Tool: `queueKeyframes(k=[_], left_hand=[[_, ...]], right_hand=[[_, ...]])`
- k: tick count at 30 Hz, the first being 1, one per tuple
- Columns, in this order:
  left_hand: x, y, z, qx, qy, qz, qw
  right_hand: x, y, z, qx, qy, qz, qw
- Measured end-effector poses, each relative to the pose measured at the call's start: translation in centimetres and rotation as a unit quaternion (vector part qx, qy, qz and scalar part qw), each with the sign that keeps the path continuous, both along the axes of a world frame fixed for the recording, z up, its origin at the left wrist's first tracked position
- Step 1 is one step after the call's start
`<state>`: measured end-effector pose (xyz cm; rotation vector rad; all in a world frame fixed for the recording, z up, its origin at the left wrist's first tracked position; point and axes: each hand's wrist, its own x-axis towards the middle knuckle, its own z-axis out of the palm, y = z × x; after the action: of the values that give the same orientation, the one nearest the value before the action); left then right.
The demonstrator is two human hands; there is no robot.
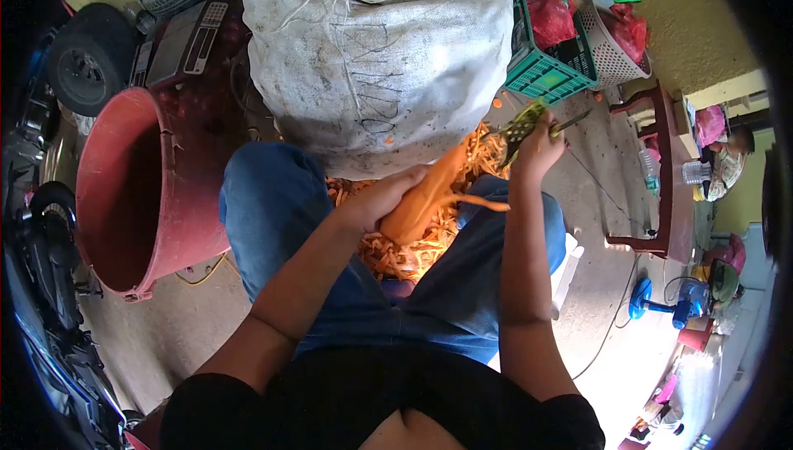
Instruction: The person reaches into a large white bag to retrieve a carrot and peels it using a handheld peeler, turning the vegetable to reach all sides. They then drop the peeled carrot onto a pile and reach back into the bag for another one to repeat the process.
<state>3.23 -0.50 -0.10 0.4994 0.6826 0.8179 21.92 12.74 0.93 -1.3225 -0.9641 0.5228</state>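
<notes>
An orange carrot (421, 202), large and partly peeled, is in my left hand (384, 198), tilted with its thick end toward me. A long strip of peel hangs from its right side. My right hand (538, 153) is closed around a yellow-green peeler (519, 130), just right of the carrot's upper end; a thin metal piece sticks out to the right of the fist. Beneath both hands, between my knees, lies a heap of orange peelings (396, 258).
A big white sack (380, 54) stands directly ahead. To the left are a red barrel (194, 177) and a scale (178, 45). A green crate (537, 70) and white basket (611, 49) stand front right. A person (733, 161) is at the far right.
</notes>
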Motion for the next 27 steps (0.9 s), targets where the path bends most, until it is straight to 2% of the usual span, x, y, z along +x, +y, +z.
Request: queueKeyframes(k=[2, 3, 6, 10, 12, 14, 15, 18, 19, 21, 22, 23, 24, 25, 26, 27], left_hand=[[-0.5, 0.3, 0.9, -0.164, -0.015, 0.04, 0.985], [-0.4, 0.6, -0.4, -0.184, -0.068, 0.066, 0.978], [-0.6, 1.2, -1.9, -0.148, -0.073, 0.118, 0.979], [-0.6, 1.9, -3.0, -0.138, -0.022, 0.189, 0.972], [-0.5, 2.5, -4.4, -0.154, -0.132, 0.205, 0.958], [-0.4, 2.2, -4.5, -0.152, -0.147, 0.179, 0.961], [-0.3, 2.0, -4.0, -0.149, -0.164, 0.156, 0.963], [0.6, 1.1, -2.4, -0.187, -0.139, 0.182, 0.955], [0.5, 1.0, -1.7, -0.189, -0.139, 0.182, 0.955], [0.0, 1.1, -0.3, -0.112, 0.025, 0.048, 0.992], [0.0, 1.0, 0.2, -0.111, 0.024, 0.047, 0.992], [0.1, 0.6, 0.6, -0.094, 0.053, 0.022, 0.994], [0.1, 0.2, 0.8, -0.076, 0.082, -0.003, 0.994], [0.2, 0.0, 0.5, -0.058, 0.085, 0.01, 0.995], [0.0, -0.1, 0.6, -0.058, 0.084, 0.008, 0.995], [-0.3, -0.1, 1.1, -0.055, 0.05, 0.001, 0.997]], right_hand=[[-1.9, -1.6, 0.0, 0.013, -0.009, 0.078, 0.997], [-2.8, -2.6, 0.2, -0.024, 0.01, 0.112, 0.993], [-5.4, -4.8, 0.7, -0.072, 0.075, 0.183, 0.978], [-6.9, -6.4, 0.5, -0.088, 0.05, 0.225, 0.969], [-7.6, -7.1, 0.5, -0.098, 0.042, 0.24, 0.965], [-8.0, -7.6, 0.1, -0.049, -0.05, 0.261, 0.963], [-8.2, -8.0, 0.3, -0.039, -0.132, 0.256, 0.957], [-8.3, -8.0, 0.5, -0.042, -0.221, 0.23, 0.947], [-8.1, -7.6, 0.4, -0.044, -0.22, 0.229, 0.947], [-6.8, -5.3, 0.4, -0.094, -0.193, 0.148, 0.965], [-5.5, -3.3, -0.5, -0.054, -0.2, 0.083, 0.975], [-3.9, -1.3, -1.2, 0.043, -0.199, 0.044, 0.978], [-3.0, -1.0, 0.9, -0.045, -0.191, -0.015, 0.98], [-1.7, 0.0, 0.6, -0.01, -0.208, -0.07, 0.976], [-0.5, 0.4, 0.3, -0.01, -0.209, -0.072, 0.975], [0.3, 0.6, 0.4, -0.031, -0.13, -0.057, 0.989]])
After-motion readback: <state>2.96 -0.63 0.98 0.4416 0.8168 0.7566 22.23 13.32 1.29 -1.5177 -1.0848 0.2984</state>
